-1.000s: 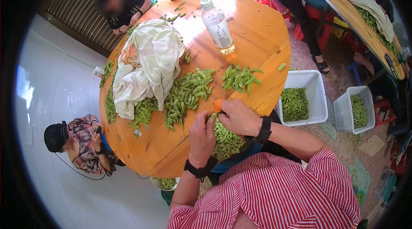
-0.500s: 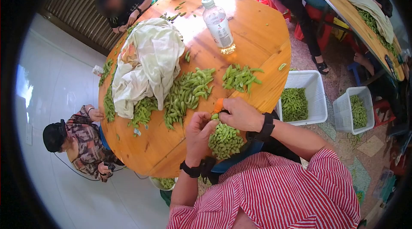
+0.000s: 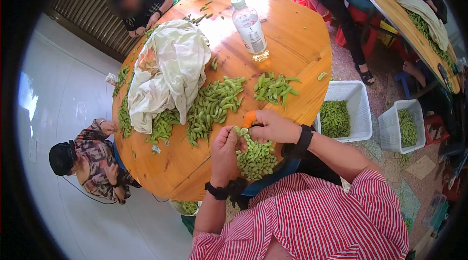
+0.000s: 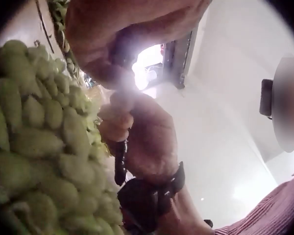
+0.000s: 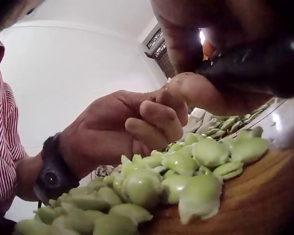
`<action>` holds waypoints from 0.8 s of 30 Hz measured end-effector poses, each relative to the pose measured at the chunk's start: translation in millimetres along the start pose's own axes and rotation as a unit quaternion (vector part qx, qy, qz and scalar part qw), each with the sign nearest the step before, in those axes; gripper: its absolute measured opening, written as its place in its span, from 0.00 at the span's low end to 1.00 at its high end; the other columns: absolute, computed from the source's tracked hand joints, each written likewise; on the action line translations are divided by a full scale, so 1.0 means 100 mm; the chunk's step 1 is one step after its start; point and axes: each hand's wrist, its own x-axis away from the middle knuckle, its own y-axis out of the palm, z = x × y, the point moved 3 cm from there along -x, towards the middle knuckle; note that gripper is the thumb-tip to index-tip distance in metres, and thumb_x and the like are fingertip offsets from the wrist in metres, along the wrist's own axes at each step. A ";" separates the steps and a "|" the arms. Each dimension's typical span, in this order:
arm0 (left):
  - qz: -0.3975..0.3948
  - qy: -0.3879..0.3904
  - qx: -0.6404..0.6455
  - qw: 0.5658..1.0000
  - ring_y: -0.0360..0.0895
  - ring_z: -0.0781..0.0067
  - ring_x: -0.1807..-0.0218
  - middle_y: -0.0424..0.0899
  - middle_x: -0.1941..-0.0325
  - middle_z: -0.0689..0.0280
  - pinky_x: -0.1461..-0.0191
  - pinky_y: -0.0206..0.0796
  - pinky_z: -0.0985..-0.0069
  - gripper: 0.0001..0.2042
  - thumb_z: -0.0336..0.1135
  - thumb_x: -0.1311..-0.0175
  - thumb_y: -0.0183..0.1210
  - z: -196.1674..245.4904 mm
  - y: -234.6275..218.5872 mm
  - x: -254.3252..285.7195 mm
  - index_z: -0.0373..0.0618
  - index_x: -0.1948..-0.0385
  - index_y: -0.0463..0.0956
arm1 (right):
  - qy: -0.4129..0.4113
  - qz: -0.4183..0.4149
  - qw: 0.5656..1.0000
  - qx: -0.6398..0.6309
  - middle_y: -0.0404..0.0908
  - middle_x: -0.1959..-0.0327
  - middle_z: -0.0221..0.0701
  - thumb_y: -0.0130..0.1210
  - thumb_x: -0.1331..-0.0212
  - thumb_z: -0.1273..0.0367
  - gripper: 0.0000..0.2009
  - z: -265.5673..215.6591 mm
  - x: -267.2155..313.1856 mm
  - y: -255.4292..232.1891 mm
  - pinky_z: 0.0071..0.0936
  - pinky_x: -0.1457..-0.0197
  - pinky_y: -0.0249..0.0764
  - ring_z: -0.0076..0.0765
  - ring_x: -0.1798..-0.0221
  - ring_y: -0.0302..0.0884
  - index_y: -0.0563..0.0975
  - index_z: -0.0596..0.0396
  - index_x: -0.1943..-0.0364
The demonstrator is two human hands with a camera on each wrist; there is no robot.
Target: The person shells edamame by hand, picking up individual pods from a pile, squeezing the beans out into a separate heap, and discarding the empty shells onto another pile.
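Note:
My left hand (image 3: 224, 155) pinches a green bean pod (image 3: 237, 129) between thumb and fingertips above a heap of shelled green beans (image 3: 256, 160). Close by on its right is my right hand (image 3: 275, 126), with an orange cover (image 3: 249, 117) on one finger. In the right wrist view that hand's fingers curl round a black, shiny, slim tool (image 5: 257, 68); its kind is hidden by the hand. The tool's dark end (image 4: 120, 164) sticks out below the right hand in the left wrist view. Both hands' fingertips meet over the beans in the right wrist view.
On the round wooden table (image 3: 297, 31) lie a large pod pile (image 3: 214, 106), a smaller one (image 3: 275, 88), a pale cloth (image 3: 168, 72) and a plastic bottle (image 3: 250, 31). A white basket (image 3: 358, 114) of pods stands right. Two people sit around the table's left side.
My fingertips have parted slightly, and more of the pod now shows at the left fingertips. The left hand shifted a little left. The person at lower left has raised a hand to the table edge.

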 end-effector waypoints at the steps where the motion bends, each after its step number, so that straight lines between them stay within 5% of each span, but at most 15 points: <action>1: 0.008 -0.012 0.037 0.999 0.72 0.80 0.74 0.78 0.73 0.68 0.69 0.66 0.83 0.10 0.36 0.24 0.48 -0.01 0.02 0.00 0.39 0.58 0.73 | 0.034 -0.025 0.997 -0.061 0.76 0.76 0.22 0.52 0.38 0.72 0.05 0.00 0.00 0.00 0.18 0.72 0.68 0.15 0.75 0.71 0.75 0.58 0.61; 6: 0.008 0.006 0.080 0.997 0.71 0.82 0.75 0.77 0.72 0.68 0.71 0.64 0.84 0.11 0.38 0.23 0.47 -0.11 0.01 -0.07 0.41 0.60 0.73 | 0.013 0.011 1.000 -0.026 0.77 0.78 0.28 0.53 0.40 0.70 0.08 -0.04 0.02 -0.02 0.22 0.72 0.70 0.21 0.76 0.73 0.75 0.60 0.63; 9: 0.098 0.007 0.166 0.981 0.71 0.82 0.75 0.77 0.73 0.69 0.72 0.63 0.85 0.11 0.38 0.24 0.47 -0.12 -0.08 -0.12 0.41 0.61 0.73 | -0.030 0.053 0.997 0.051 0.78 0.79 0.34 0.55 0.42 0.67 0.10 -0.10 0.06 -0.05 0.28 0.72 0.72 0.27 0.77 0.76 0.77 0.62 0.64; 14: -0.026 -0.060 0.099 0.993 0.72 0.82 0.75 0.78 0.73 0.70 0.74 0.63 0.85 0.10 0.36 0.25 0.51 -0.03 -0.10 -0.05 0.40 0.61 0.76 | -0.032 0.083 0.992 0.091 0.80 0.76 0.42 0.58 0.42 0.63 0.13 -0.21 0.10 -0.10 0.33 0.69 0.73 0.38 0.76 0.78 0.78 0.63 0.66; 16: -0.037 -0.070 0.106 0.991 0.72 0.82 0.75 0.78 0.73 0.70 0.73 0.62 0.85 0.09 0.36 0.26 0.51 -0.02 -0.05 -0.03 0.40 0.61 0.77 | -0.093 0.098 0.974 0.184 0.77 0.77 0.34 0.62 0.41 0.63 0.13 -0.20 0.10 -0.10 0.26 0.69 0.70 0.26 0.75 0.73 0.78 0.60 0.65; 24: -0.062 -0.121 0.124 0.983 0.69 0.84 0.78 0.77 0.75 0.71 0.75 0.59 0.86 0.08 0.35 0.27 0.54 -0.15 -0.10 -0.09 0.40 0.64 0.77 | -0.114 0.079 0.971 0.193 0.79 0.75 0.40 0.62 0.43 0.66 0.12 -0.23 0.10 -0.04 0.31 0.66 0.73 0.36 0.73 0.77 0.80 0.58 0.59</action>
